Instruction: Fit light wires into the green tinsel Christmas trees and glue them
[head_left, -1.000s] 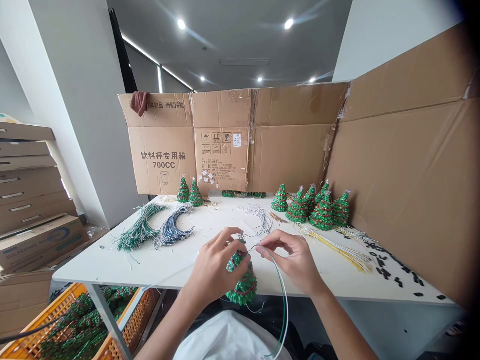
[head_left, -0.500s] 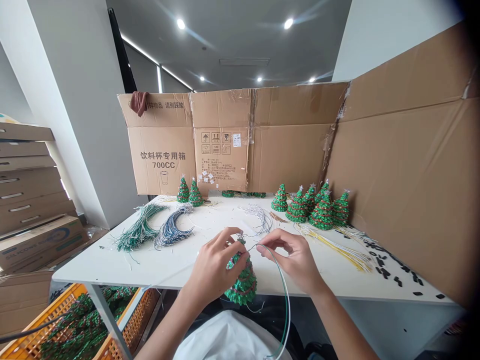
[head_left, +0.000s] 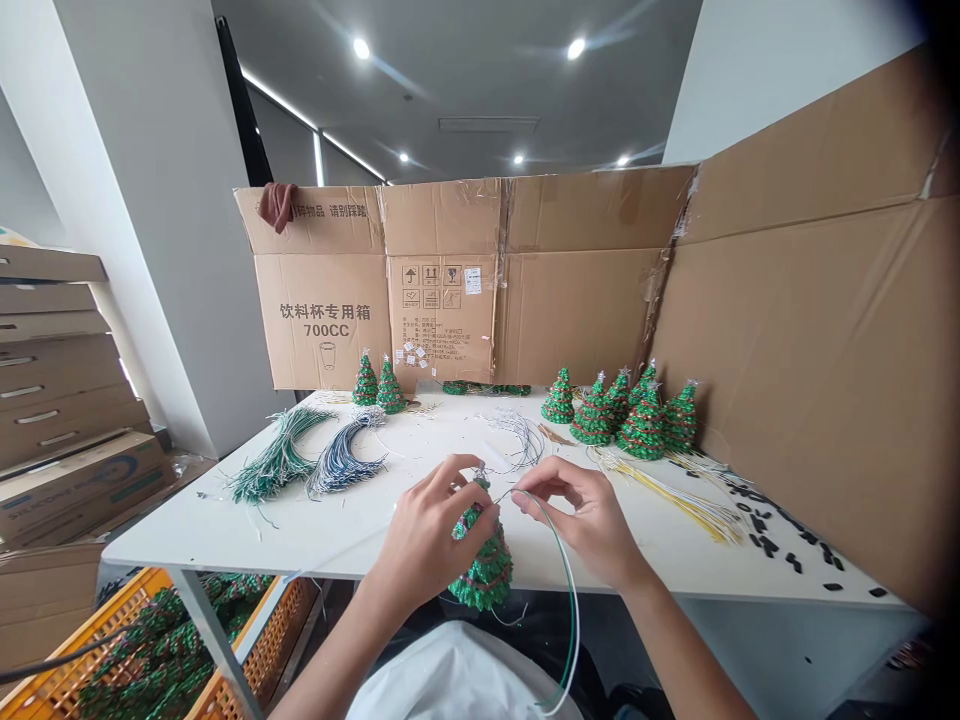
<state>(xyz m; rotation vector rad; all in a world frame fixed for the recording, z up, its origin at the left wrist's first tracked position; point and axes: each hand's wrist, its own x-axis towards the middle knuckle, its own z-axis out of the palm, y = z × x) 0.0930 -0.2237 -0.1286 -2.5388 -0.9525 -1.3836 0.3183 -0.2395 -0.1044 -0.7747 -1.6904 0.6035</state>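
A small green tinsel tree (head_left: 486, 572) with red trim and a silvery top stands upright at the table's front edge. My left hand (head_left: 435, 525) is closed around its upper part, the fingers near the top. Just right of the tree, my right hand (head_left: 585, 515) pinches green and white cords (head_left: 574, 600) between thumb and forefinger. From that pinch the cords hang in a long curve over the table edge toward my lap. A thin end runs left from the right fingertips toward the tree and my left fingers.
Bundles of green cord (head_left: 281, 460) and blue cord (head_left: 345, 455) lie left. Several finished trees (head_left: 641, 425), yellow-white cords (head_left: 690, 500) and black pieces (head_left: 765, 545) are right. A cardboard wall (head_left: 585, 300) stands behind. An orange crate (head_left: 281, 625) sits below left.
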